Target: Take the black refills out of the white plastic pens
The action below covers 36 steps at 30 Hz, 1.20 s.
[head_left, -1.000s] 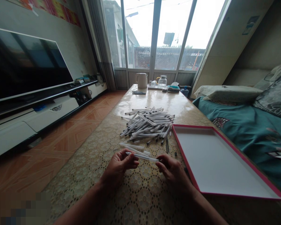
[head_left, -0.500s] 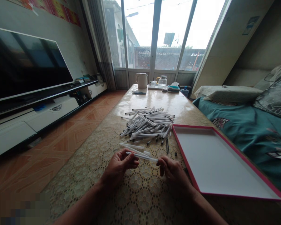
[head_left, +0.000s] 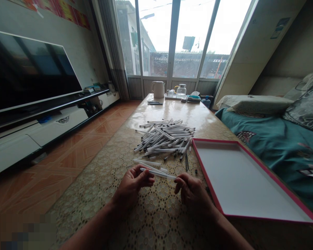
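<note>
Between my two hands a slim white pen lies crosswise above the table. My left hand pinches it near its pointed left end, thumb on top. At the other end, the fingers of my right hand are closed around the pen's tip; they hide that end. Just beyond the hands lie loose translucent pen tubes. Farther on spreads a heap of white pens with dark ends. Thin black sticks and a small black cap rest right of the tubes.
A shallow white box lid with a red rim sits on the right of the patterned table. At the far end stand a kettle, a glass pitcher and a tissue pack. A sofa borders the right side.
My right hand's fingers have shifted slightly at the pen's right end. The pen and my left hand stay almost in place.
</note>
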{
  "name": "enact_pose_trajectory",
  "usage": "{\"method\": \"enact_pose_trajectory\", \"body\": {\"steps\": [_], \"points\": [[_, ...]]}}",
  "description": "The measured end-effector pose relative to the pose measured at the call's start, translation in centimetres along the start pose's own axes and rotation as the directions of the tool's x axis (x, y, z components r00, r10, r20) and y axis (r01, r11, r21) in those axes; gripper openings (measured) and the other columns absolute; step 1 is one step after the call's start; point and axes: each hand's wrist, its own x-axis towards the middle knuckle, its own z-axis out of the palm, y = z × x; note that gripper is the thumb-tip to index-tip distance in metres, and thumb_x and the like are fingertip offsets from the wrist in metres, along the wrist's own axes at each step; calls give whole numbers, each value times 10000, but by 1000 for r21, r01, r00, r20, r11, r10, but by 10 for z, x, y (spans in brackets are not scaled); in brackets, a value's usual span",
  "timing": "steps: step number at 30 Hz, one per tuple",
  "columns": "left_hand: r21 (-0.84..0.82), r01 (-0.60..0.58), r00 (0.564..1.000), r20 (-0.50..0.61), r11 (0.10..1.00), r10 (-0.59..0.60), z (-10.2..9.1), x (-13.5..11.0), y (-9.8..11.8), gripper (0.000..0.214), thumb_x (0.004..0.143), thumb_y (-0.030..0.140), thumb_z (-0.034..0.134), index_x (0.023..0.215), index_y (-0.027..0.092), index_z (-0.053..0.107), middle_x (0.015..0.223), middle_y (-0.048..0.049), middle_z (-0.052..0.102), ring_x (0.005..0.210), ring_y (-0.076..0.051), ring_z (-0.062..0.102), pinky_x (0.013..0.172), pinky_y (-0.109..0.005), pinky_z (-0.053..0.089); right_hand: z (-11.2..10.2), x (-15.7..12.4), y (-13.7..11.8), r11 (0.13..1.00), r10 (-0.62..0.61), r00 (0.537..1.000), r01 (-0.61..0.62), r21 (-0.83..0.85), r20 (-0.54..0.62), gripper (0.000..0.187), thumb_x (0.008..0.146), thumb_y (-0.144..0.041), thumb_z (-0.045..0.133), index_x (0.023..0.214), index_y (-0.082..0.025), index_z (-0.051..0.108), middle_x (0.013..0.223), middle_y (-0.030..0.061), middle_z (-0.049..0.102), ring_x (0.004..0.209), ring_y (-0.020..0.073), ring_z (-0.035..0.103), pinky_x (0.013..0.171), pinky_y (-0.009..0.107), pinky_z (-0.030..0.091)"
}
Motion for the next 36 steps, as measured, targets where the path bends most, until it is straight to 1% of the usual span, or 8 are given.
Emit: {"method": "enact_pose_trajectory", "body": {"steps": [4, 10, 16, 23, 27, 30, 32, 36], "points": [[-38, -8, 999, -31, 999, 7, -3, 2, 2, 260, 634, 275, 799, 762, 124, 630, 666, -39, 708, 563, -130, 665, 546, -205, 545, 0, 1, 1, 985, 18, 999, -8, 173, -51, 181, 885, -369, 491, 876, -189, 505, 773, 15, 629, 550, 115, 597, 476, 202, 427], [-28, -10, 1000, -23, 1000, 10, -4, 1, 1, 249, 650, 270, 790, 777, 126, 630, 677, -43, 713, 566, -132, 668, 546, -209, 548, 0, 1, -1, 973, 27, 997, -9, 229, -77, 179, 855, -340, 520, 938, -181, 532, 735, -2, 582, 520, 92, 494, 458, 192, 412], [-33, -10, 1000, -28, 999, 9, 0, 0, 5, 259, 631, 268, 797, 767, 123, 631, 666, -38, 709, 548, -135, 664, 529, -213, 547, -4, 3, -4, 999, -42, 988, 42, -2, -146, 218, 852, -372, 521, 756, -178, 548, 634, -16, 517, 543, 112, 463, 490, 208, 381], [-140, -156, 967, -223, 978, 122, -10, 3, 14, 202, 654, 177, 745, 812, 129, 628, 646, -15, 710, 547, -120, 663, 542, -195, 540, -18, 1, -21, 979, -89, 934, 18, -204, -345, 196, 846, -352, 498, 718, -204, 491, 558, -45, 418, 493, 114, 393, 462, 216, 331], [-168, -206, 940, -308, 964, 147, -17, 4, 17, 178, 658, 159, 723, 800, 142, 617, 651, -3, 711, 524, -97, 646, 524, -169, 514, -34, -1, -29, 937, -131, 899, -26, -350, -417, 165, 839, -341, 494, 740, -211, 498, 554, -36, 470, 492, 124, 444, 476, 224, 342], [-83, -200, 943, -289, 976, 169, -16, 2, 18, 169, 677, 171, 716, 812, 148, 616, 673, -2, 707, 537, -100, 638, 539, -182, 511, -49, -2, -30, 816, -147, 824, -212, -538, -547, 125, 803, -320, 527, 743, -214, 497, 579, -18, 538, 506, 142, 500, 493, 238, 333], [68, -192, 956, -212, 979, 203, -12, 1, 18, 158, 693, 198, 712, 812, 146, 621, 678, -12, 695, 559, -123, 636, 562, -221, 519, -56, -2, -28, 647, -163, 774, -384, -659, -612, 107, 780, -299, 545, 747, -213, 490, 604, -1, 573, 512, 161, 527, 478, 243, 287], [451, -269, 955, 9, 851, 297, -5, -4, 14, 111, 717, 226, 686, 792, 155, 643, 711, -28, 672, 664, -167, 634, 647, -264, 504, -56, -1, -22, 377, -167, 783, -510, -773, -599, 91, 809, -278, 513, 780, -194, 492, 677, 47, 627, 522, 179, 572, 450, 242, 208]]}}
